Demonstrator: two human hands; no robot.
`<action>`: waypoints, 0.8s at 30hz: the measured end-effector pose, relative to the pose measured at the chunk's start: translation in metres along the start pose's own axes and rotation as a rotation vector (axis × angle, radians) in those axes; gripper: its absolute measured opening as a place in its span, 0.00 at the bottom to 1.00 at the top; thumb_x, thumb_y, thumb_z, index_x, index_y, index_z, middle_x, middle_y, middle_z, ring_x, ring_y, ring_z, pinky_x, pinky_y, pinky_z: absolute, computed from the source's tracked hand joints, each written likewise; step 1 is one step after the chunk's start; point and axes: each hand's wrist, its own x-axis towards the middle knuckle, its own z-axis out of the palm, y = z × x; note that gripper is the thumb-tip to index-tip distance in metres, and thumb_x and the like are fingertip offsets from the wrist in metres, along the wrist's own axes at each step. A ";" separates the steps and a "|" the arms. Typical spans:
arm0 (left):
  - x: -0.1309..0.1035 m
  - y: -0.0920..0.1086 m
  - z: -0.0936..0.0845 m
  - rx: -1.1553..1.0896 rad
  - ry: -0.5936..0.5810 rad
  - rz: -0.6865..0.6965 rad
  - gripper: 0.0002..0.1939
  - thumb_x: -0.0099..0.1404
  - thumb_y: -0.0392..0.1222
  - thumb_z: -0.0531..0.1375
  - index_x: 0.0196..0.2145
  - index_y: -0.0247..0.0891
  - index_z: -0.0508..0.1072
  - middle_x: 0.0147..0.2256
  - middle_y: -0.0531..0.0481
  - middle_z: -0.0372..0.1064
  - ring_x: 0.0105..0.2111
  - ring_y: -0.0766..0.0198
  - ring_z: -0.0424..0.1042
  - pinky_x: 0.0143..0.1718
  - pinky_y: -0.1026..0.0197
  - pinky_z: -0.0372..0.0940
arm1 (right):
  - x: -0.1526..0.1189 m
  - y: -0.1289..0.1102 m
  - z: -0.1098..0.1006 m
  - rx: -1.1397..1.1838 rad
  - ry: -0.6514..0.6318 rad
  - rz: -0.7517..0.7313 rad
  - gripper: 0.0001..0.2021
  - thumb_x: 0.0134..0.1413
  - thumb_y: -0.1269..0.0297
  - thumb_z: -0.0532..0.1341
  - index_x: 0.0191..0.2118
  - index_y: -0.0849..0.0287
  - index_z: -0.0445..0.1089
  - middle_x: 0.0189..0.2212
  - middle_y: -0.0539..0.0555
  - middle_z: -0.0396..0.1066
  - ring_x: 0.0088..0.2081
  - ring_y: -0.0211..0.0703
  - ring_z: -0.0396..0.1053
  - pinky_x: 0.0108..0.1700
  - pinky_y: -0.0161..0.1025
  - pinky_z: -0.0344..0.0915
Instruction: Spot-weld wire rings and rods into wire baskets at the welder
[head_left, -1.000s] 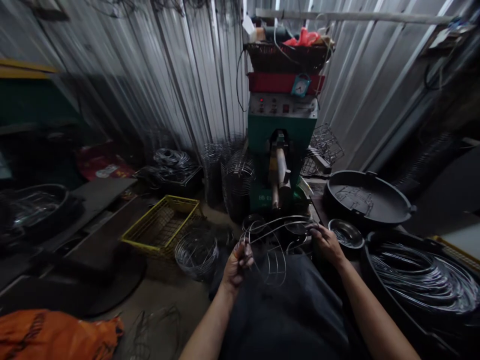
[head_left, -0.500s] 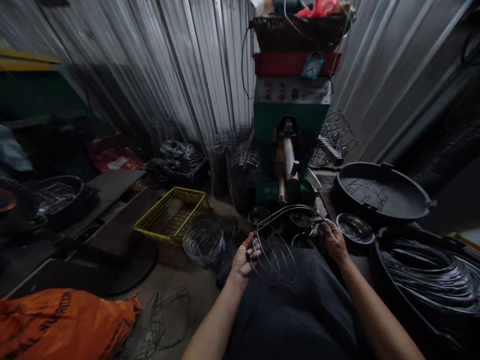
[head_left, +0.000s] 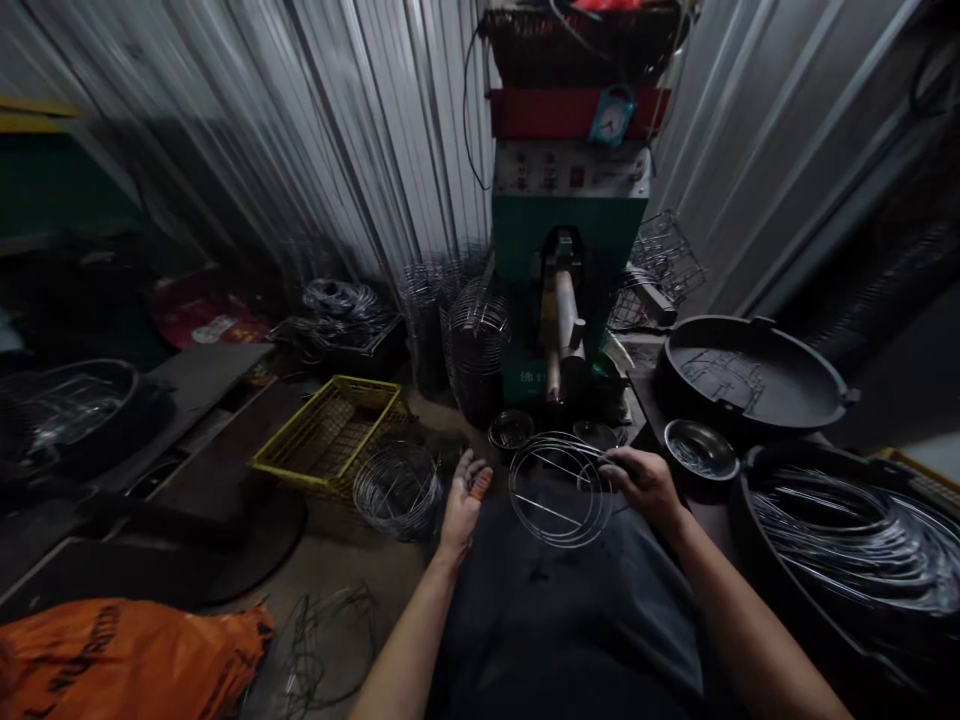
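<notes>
A round wire frame [head_left: 559, 546] of several thin metal rings with cross wires hangs over my lap. My right hand [head_left: 646, 482] pinches it at its right edge. Left of the frame and apart from it, my left hand [head_left: 463, 505] is raised with fingers extended and holds nothing; an orange wrap covers one finger. Beyond the wire frame stands a green spot-welder-like machine [head_left: 517, 235] with thick metal arms [head_left: 566, 310]. Just left of my left hand sits a stack of round wire frames [head_left: 397, 495] on the floor.
A yellow wire basket [head_left: 330, 470] stands at left, an orange sack [head_left: 135, 650] at front left. On the right are a wide black pan [head_left: 795, 375], a small metal bowl [head_left: 701, 450] and a black tub of wire rings [head_left: 855, 540]. Tall wire stacks [head_left: 476, 340] stand beside the machine.
My left hand has let go of the wire frame and moved left, its fingers opening. The right hand keeps the frame, now turned with its rings more face-on. The view has shifted slightly.
</notes>
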 end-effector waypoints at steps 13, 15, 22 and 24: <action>0.050 0.055 0.049 0.340 -0.431 0.437 0.20 0.60 0.48 0.53 0.46 0.35 0.68 0.42 0.45 0.69 0.42 0.60 0.68 0.44 0.60 0.61 | 0.023 0.014 -0.005 0.377 -0.179 0.351 0.19 0.50 0.55 0.54 0.46 0.60 0.65 0.39 0.54 0.69 0.41 0.44 0.65 0.42 0.39 0.61; 0.056 0.044 0.046 0.337 -0.407 0.370 0.20 0.59 0.49 0.54 0.45 0.35 0.69 0.42 0.45 0.70 0.42 0.60 0.68 0.44 0.60 0.61 | 0.016 0.025 0.004 0.376 -0.157 0.377 0.20 0.50 0.55 0.54 0.47 0.59 0.64 0.40 0.54 0.68 0.42 0.44 0.64 0.44 0.40 0.60; 0.061 0.018 0.037 0.364 -0.398 0.225 0.19 0.58 0.48 0.54 0.43 0.35 0.70 0.41 0.46 0.71 0.42 0.61 0.68 0.45 0.60 0.60 | 0.004 0.039 0.048 0.446 0.015 0.519 0.16 0.46 0.55 0.57 0.37 0.62 0.67 0.31 0.52 0.68 0.34 0.40 0.64 0.36 0.36 0.61; 0.061 0.014 0.035 0.385 -0.394 0.211 0.18 0.59 0.48 0.54 0.43 0.35 0.70 0.40 0.46 0.71 0.41 0.61 0.68 0.45 0.59 0.60 | 0.003 0.041 0.056 0.460 0.037 0.555 0.16 0.45 0.55 0.58 0.36 0.62 0.67 0.29 0.51 0.67 0.32 0.39 0.64 0.34 0.35 0.60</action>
